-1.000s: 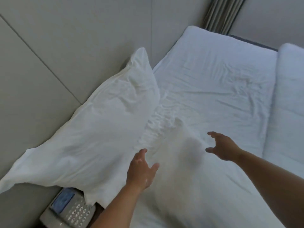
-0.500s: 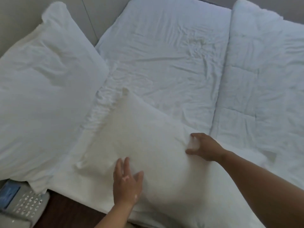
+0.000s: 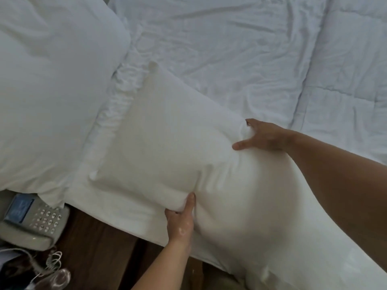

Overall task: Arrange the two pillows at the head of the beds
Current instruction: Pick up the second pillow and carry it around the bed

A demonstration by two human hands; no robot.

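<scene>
A white pillow (image 3: pixel 167 143) lies on the bed in the middle of the view, one corner pointing away from me. My left hand (image 3: pixel 181 218) grips its near edge from below, fingers curled into the fabric. My right hand (image 3: pixel 261 137) pinches its far right edge, bunching the cloth. A second, larger white pillow (image 3: pixel 52 80) rests at the upper left, at the head of the bed, overhanging the nightstand.
The bed has a wrinkled white sheet (image 3: pixel 219 49), and a folded white duvet (image 3: pixel 345 80) lies along the right. A grey desk phone (image 3: pixel 31 222) with a coiled cord sits on a dark wooden nightstand (image 3: pixel 100 252) at the lower left.
Both hands dropped from above the pillow onto it, then closed on its near and far edges. My view tilted down from the wall toward the bed and nightstand.
</scene>
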